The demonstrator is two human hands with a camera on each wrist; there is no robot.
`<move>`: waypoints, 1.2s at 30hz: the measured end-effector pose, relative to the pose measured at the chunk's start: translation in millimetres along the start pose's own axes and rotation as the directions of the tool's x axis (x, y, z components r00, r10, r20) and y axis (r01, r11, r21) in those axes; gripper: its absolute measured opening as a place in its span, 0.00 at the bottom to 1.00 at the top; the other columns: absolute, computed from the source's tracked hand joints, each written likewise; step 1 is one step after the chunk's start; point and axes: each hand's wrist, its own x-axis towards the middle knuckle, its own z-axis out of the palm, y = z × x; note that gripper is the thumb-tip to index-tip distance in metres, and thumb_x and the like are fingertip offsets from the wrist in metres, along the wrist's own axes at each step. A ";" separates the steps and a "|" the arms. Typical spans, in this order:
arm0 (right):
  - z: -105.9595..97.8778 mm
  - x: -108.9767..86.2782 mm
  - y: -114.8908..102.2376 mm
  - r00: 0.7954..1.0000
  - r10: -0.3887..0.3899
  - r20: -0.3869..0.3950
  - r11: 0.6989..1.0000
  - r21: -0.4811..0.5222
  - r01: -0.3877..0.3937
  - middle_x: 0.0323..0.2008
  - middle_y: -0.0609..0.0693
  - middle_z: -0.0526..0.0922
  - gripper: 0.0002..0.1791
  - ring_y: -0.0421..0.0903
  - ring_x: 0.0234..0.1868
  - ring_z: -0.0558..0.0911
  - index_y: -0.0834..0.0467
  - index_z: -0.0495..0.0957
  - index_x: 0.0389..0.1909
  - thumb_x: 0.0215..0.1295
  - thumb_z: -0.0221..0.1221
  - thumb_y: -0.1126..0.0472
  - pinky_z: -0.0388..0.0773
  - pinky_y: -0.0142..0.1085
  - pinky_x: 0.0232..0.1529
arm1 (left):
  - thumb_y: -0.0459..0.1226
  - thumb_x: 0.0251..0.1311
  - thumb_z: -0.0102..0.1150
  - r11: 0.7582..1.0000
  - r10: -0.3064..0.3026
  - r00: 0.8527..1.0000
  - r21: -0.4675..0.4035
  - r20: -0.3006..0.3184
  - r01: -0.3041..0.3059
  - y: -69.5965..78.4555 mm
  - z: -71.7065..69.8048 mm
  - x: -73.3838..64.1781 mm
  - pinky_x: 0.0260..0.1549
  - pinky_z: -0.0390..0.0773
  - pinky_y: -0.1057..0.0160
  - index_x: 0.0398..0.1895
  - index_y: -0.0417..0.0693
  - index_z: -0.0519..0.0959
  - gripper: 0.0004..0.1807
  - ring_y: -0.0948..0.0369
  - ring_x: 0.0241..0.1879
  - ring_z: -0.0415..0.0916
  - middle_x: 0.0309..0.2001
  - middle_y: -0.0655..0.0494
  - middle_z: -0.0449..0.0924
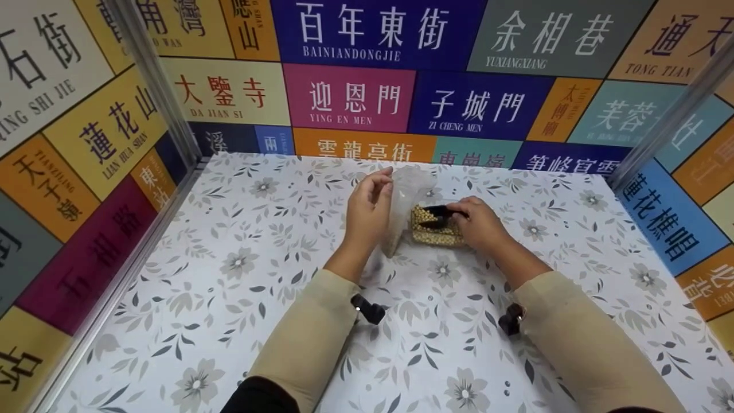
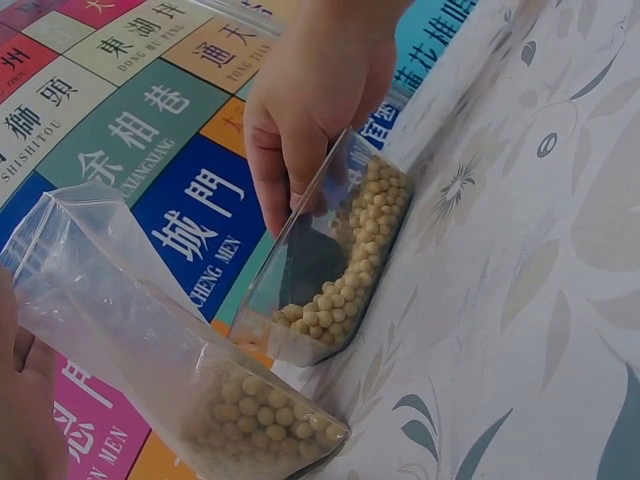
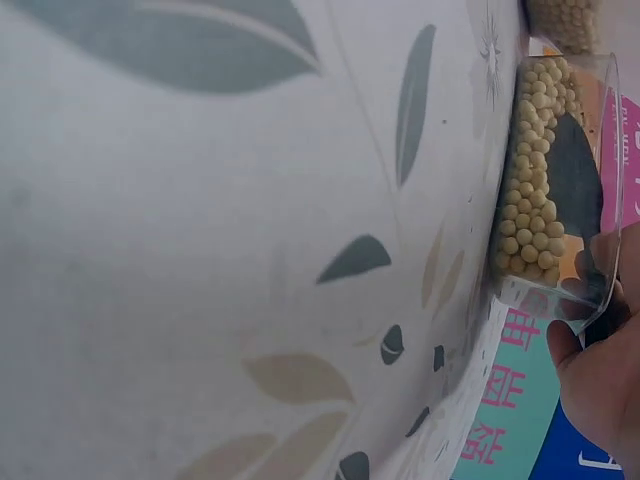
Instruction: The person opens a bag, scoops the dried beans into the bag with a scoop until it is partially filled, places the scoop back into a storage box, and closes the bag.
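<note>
You're apparently scooping beans (image 1: 423, 216) in the clear box (image 1: 438, 238), right grip (image 1: 480, 225) pinching the black scoop (image 1: 440, 210), left grip (image 1: 367, 211) curling on the plastic bag (image 1: 408, 188) left of the box, the next move probably calling for a level lift.

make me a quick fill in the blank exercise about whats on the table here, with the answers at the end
1. The right hand holds a scoop whose colour is ____.
2. In the head view, the plastic bag is on the ____ side of the clear box.
3. Of the bag and the box, the scoop is inside the ____.
4. The tablecloth is printed with flowers and ____.

Missing words: black; left; box; leaves
</note>
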 end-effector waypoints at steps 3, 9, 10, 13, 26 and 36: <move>0.9 -0.2 1.4 0.999 -0.003 -0.035 1.000 0.020 0.003 0.67 0.63 0.75 0.21 0.62 0.70 0.76 0.62 0.77 0.71 0.84 0.52 0.63 0.75 0.58 0.73 | 0.37 0.81 0.54 1.000 0.001 1.000 0.001 -0.005 -0.001 -1.5 0.4 0.4 0.71 0.78 0.67 0.52 0.38 0.79 0.10 0.60 0.70 0.78 0.68 0.53 0.82; 1.5 -1.2 4.3 0.997 -0.006 -0.073 0.998 0.057 0.010 0.65 0.62 0.77 0.20 0.62 0.70 0.76 0.62 0.78 0.70 0.83 0.54 0.63 0.73 0.57 0.74 | 0.37 0.81 0.55 1.000 -0.004 1.000 -0.010 -0.015 0.003 -2.0 0.9 1.2 0.72 0.78 0.67 0.51 0.39 0.80 0.09 0.60 0.71 0.78 0.67 0.53 0.83; 1.8 -1.3 4.6 0.997 -0.009 -0.076 0.998 0.063 0.014 0.65 0.62 0.77 0.20 0.62 0.70 0.76 0.63 0.78 0.70 0.83 0.54 0.63 0.73 0.57 0.74 | 0.36 0.81 0.55 1.000 -0.002 1.000 -0.013 -0.016 0.002 -2.0 0.8 1.2 0.72 0.78 0.66 0.51 0.39 0.80 0.09 0.59 0.71 0.78 0.67 0.52 0.83; 2.7 -1.5 5.1 0.997 -0.017 -0.078 0.997 0.077 0.023 0.65 0.63 0.77 0.20 0.62 0.70 0.76 0.63 0.78 0.70 0.83 0.54 0.64 0.73 0.57 0.74 | 0.36 0.81 0.55 1.000 0.007 1.000 -0.025 -0.017 -0.007 -2.4 0.5 1.1 0.73 0.77 0.66 0.50 0.40 0.80 0.08 0.58 0.71 0.78 0.67 0.51 0.83; 0.6 -16.8 8.7 0.990 0.033 -0.139 0.981 0.195 -0.005 0.69 0.58 0.75 0.21 0.59 0.74 0.73 0.57 0.78 0.72 0.84 0.53 0.60 0.71 0.55 0.76 | 0.37 0.81 0.54 1.000 0.000 1.000 -0.029 0.002 0.000 -0.6 1.0 0.2 0.72 0.77 0.66 0.51 0.40 0.79 0.09 0.59 0.71 0.78 0.68 0.50 0.82; -6.9 -28.0 14.2 0.965 0.121 -0.231 0.934 0.355 -0.032 0.68 0.56 0.78 0.21 0.52 0.72 0.76 0.56 0.79 0.71 0.83 0.57 0.59 0.72 0.16 0.60 | 0.38 0.82 0.53 1.000 0.003 1.000 -0.009 0.001 -0.003 -0.5 0.7 -0.1 0.73 0.77 0.68 0.52 0.39 0.79 0.11 0.59 0.72 0.77 0.67 0.51 0.82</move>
